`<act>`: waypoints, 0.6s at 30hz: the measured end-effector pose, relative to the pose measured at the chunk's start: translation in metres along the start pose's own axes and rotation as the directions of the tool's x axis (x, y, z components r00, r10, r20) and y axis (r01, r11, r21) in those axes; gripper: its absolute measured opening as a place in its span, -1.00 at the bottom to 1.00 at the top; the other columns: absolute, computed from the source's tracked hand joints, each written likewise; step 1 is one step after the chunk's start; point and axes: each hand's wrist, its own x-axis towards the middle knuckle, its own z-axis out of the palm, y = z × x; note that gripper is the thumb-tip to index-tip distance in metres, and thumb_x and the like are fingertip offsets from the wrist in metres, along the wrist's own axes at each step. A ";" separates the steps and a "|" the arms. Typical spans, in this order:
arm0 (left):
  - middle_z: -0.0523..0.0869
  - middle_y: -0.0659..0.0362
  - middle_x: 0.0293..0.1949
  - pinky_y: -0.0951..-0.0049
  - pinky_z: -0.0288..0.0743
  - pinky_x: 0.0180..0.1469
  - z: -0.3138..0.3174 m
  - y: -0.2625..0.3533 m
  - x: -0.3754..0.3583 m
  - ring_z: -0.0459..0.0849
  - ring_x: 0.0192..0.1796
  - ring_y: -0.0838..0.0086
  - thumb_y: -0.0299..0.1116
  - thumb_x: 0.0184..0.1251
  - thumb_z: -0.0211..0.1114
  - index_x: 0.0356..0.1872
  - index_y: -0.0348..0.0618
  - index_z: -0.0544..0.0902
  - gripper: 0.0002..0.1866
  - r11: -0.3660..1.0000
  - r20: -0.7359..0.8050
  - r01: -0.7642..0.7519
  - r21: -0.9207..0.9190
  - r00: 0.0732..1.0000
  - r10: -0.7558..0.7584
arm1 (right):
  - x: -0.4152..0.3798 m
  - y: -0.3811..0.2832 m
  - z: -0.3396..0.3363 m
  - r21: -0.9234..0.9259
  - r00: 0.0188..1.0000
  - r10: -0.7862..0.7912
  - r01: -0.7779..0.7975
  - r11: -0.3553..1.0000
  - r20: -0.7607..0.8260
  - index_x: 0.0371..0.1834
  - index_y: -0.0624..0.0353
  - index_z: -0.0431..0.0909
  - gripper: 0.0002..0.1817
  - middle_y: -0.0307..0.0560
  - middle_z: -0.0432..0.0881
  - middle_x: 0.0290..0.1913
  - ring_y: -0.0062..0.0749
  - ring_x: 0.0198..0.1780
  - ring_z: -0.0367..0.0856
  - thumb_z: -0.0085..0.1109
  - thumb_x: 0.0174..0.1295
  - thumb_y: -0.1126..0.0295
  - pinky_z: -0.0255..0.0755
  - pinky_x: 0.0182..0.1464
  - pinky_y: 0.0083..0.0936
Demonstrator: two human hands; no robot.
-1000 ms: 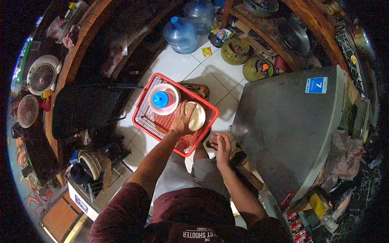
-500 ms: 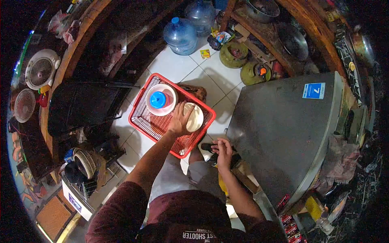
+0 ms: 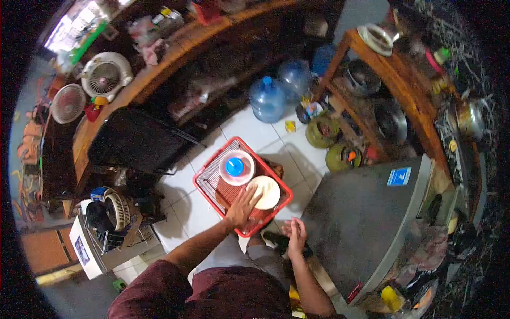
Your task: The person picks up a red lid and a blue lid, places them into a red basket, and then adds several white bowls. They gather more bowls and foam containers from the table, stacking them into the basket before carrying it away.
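A red plastic basket [image 3: 211, 206] stands on the floor in front of my legs. At its far left side, a blue-lidded container [image 3: 234, 166] sits within a white bowl [image 3: 247, 158]. Beside them lies a round cream-coloured bowl [image 3: 270, 192], seemingly flat. My left hand [image 3: 241, 209] reaches into the basket, its fingers stretched out and touching the near left edge of the cream bowl. Outside the basket, my right hand [image 3: 295, 237] hovers to the right with fingers apart, holding nothing.
A grey refrigerator [image 3: 356, 228] stands close on the right. Green gas cylinders [image 3: 322, 132] and blue water jugs [image 3: 268, 101] are beyond the basket. A dark folded chair or panel [image 3: 133, 141] is on the left, with a white fan [image 3: 106, 75] on the counter.
The cream bowl has gone from tilted to nearly flat in the basket, and my left fingers have shifted to its edge. The whole view has tipped upward.
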 end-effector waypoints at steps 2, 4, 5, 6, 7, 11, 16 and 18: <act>-0.08 -0.14 0.45 0.00 -0.16 0.45 -0.011 -0.001 -0.033 -0.07 0.48 0.01 0.25 0.00 0.27 0.44 -0.12 -0.02 0.07 0.996 -0.039 0.013 -0.090 0.999 -0.016 | 0.004 -0.014 0.012 0.008 0.996 -0.045 0.045 0.999 0.079 0.01 0.16 0.44 -0.70 -0.10 0.61 -0.16 -0.46 -0.29 0.61 0.01 0.37 0.20 0.50 -0.25 -0.56; -0.08 -0.15 0.45 -0.02 -0.14 0.44 -0.029 0.002 -0.063 -0.06 0.48 0.00 0.24 0.01 0.27 0.43 -0.10 0.01 0.05 0.996 -0.062 0.046 -0.071 0.997 -0.050 | 0.004 -0.033 0.026 0.026 0.993 0.008 -0.011 1.000 0.118 0.02 0.16 0.43 -0.69 -0.09 0.61 -0.14 -0.44 -0.28 0.62 0.03 0.35 0.19 0.51 -0.26 -0.54; -0.08 -0.16 0.45 -0.02 -0.12 0.44 -0.042 0.005 -0.077 -0.04 0.48 0.00 0.24 0.03 0.27 0.42 -0.09 0.04 0.02 0.992 -0.065 0.079 -0.102 0.994 -0.086 | 0.007 -0.040 0.034 0.023 0.988 -0.018 0.014 1.000 0.151 0.02 0.16 0.43 -0.69 -0.09 0.61 -0.14 -0.44 -0.28 0.62 0.03 0.35 0.19 0.51 -0.26 -0.54; -0.09 -0.16 0.45 -0.03 -0.10 0.43 -0.055 0.005 -0.088 -0.03 0.47 -0.01 0.23 0.04 0.27 0.41 -0.08 0.07 0.00 0.985 -0.066 0.110 -0.134 0.991 -0.120 | 0.008 -0.046 0.042 0.020 0.982 -0.005 0.002 1.000 0.186 0.02 0.16 0.43 -0.68 -0.08 0.61 -0.13 -0.43 -0.27 0.63 0.04 0.35 0.19 0.51 -0.26 -0.54; -0.09 -0.16 0.45 -0.03 -0.10 0.43 -0.067 0.002 -0.097 -0.03 0.47 -0.01 0.23 0.04 0.27 0.41 -0.08 0.07 0.00 0.985 -0.100 0.121 -0.123 0.986 -0.134 | 0.012 -0.053 0.050 0.015 0.976 0.009 -0.012 1.000 0.220 0.03 0.16 0.43 -0.67 -0.07 0.60 -0.12 -0.42 -0.26 0.63 0.06 0.34 0.18 0.51 -0.26 -0.54; -0.06 -0.18 0.43 -0.12 -0.02 0.39 -0.106 0.002 -0.130 0.01 0.45 -0.07 0.22 0.02 0.32 0.38 -0.05 0.15 -0.04 0.955 -0.199 0.200 -0.219 0.949 -0.245 | 0.006 -0.100 0.087 0.008 0.915 -0.060 0.062 0.998 0.400 0.05 0.16 0.41 -0.63 -0.05 0.60 -0.10 -0.39 -0.22 0.63 0.07 0.33 0.16 0.51 -0.18 -0.51; -0.05 -0.17 0.44 -0.09 0.01 0.39 -0.161 0.003 -0.149 0.01 0.45 -0.07 0.12 0.04 0.37 0.37 -0.04 0.18 -0.09 0.926 -0.359 0.186 -0.328 0.882 -0.305 | -0.014 -0.151 0.130 0.011 0.851 -0.139 0.155 0.988 0.506 0.05 0.17 0.38 -0.71 -0.04 0.59 -0.09 -0.37 -0.19 0.63 -0.01 0.37 0.26 0.51 -0.14 -0.48; -0.06 -0.16 0.44 0.00 0.02 0.40 -0.171 -0.002 -0.155 0.02 0.45 -0.07 0.06 0.03 0.41 0.36 -0.05 0.19 -0.10 0.917 -0.436 0.117 -0.382 0.852 -0.290 | -0.026 -0.161 0.141 0.031 0.838 -0.165 0.174 0.984 0.521 0.05 0.18 0.37 -0.71 -0.03 0.59 -0.09 -0.36 -0.18 0.63 -0.02 0.37 0.27 0.51 -0.13 -0.47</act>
